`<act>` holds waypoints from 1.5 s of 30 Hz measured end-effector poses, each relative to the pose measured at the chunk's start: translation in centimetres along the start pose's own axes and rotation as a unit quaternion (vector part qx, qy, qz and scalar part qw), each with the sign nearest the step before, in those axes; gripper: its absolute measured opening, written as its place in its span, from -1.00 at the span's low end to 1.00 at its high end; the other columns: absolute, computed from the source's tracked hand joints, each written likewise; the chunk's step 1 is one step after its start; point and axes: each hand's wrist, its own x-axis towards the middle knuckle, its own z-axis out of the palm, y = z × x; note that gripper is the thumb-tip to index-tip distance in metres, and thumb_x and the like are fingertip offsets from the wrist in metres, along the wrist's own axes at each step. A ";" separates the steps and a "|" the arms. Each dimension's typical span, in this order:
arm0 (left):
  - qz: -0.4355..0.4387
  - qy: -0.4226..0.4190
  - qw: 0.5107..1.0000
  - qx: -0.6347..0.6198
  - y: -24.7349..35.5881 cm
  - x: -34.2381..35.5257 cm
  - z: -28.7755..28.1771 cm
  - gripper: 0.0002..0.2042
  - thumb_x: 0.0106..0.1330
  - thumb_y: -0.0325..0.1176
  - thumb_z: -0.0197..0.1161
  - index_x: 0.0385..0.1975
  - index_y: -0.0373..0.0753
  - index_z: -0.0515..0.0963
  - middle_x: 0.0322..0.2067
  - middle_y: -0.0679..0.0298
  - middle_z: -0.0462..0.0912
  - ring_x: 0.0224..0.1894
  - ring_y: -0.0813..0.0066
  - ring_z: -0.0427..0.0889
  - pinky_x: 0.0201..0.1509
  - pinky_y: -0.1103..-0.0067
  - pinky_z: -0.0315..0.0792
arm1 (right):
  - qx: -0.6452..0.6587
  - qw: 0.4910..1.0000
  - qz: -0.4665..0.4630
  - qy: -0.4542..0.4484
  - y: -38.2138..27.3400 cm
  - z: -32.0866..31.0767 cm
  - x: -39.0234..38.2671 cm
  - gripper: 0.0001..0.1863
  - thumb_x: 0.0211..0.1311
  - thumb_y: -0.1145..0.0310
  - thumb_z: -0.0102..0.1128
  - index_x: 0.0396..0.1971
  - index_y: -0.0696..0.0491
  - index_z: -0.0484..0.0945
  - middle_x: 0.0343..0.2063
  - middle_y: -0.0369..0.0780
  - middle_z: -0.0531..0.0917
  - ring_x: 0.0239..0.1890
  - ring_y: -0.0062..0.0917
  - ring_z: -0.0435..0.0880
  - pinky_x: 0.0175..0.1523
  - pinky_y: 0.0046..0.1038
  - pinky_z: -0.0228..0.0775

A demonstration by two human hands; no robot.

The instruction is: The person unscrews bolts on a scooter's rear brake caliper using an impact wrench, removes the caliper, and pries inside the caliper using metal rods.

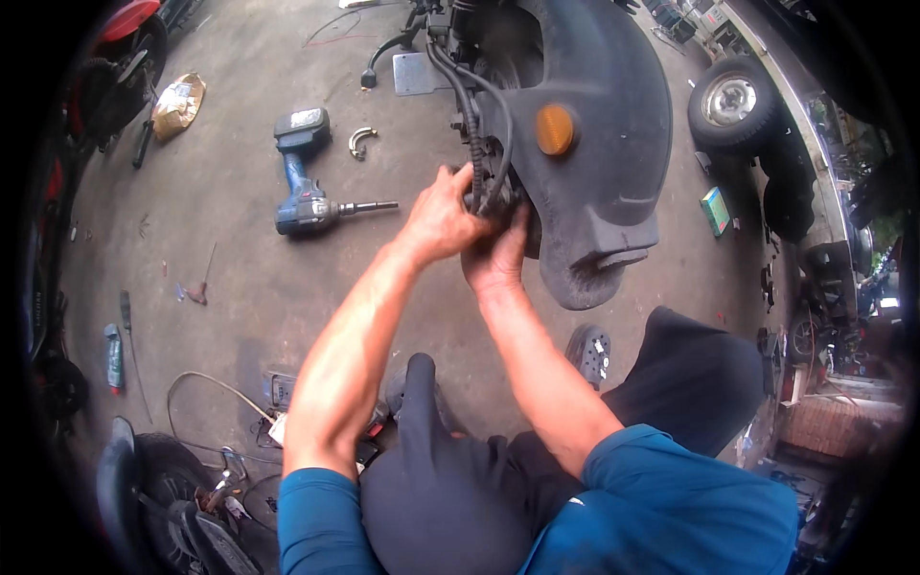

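A dark plastic vehicle fender (613, 125) with an orange reflector (555, 129) fills the upper middle. Black cables (450, 72) run down its left side. My left hand (448, 213) is closed at the lower end of these cables, on parts I cannot make out. My right hand (498, 251) reaches in just below and to the right, its fingers largely hidden behind the parts. A blue cordless power tool (299, 201) with a long socket lies on the floor to the left, near a curved metal piece (360, 142).
Another vehicle (101, 105) lines the left edge, near crumpled paper packaging (179, 99). A screwdriver (126, 311), tube (114, 355) and extension cord (201, 374) lie lower left, by a wheel (158, 479). At right are a spare wheel (733, 101) and green box (714, 209).
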 end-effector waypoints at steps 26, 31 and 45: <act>-0.023 -0.028 0.999 0.020 0.8 0.0 -0.9 -0.37 -0.10 -0.23 0.42 0.05 -0.24 0.41 -0.12 -0.01 0.54 0.01 0.15 0.50 0.12 0.41 0.36 | 0.000 0.997 0.078 0.022 -0.8 -0.1 -0.5 -0.39 0.30 -0.16 -0.27 0.17 -0.04 0.31 0.12 -0.27 0.42 0.18 -0.46 0.36 0.32 -0.35 0.09; 0.004 0.026 1.000 -0.004 -0.3 -0.4 1.1 -0.39 -0.11 -0.31 0.43 0.05 -0.22 0.42 -0.12 0.03 0.57 0.00 0.22 0.52 0.08 0.41 0.40 | 0.028 0.998 0.061 -0.012 0.1 -1.8 0.3 -0.33 0.26 -0.24 -0.25 0.16 -0.05 0.32 0.14 -0.28 0.41 0.19 -0.46 0.34 0.32 -0.34 0.08; 0.013 0.030 0.999 0.009 -1.3 -0.2 1.1 -0.35 -0.14 -0.25 0.45 0.05 -0.21 0.41 -0.02 -0.10 0.48 0.05 0.07 0.48 0.12 0.39 0.39 | 0.000 0.999 0.042 -0.023 0.6 -2.3 0.7 -0.36 0.25 -0.20 -0.19 0.14 -0.05 0.32 0.14 -0.25 0.38 0.19 -0.42 0.32 0.31 -0.34 0.11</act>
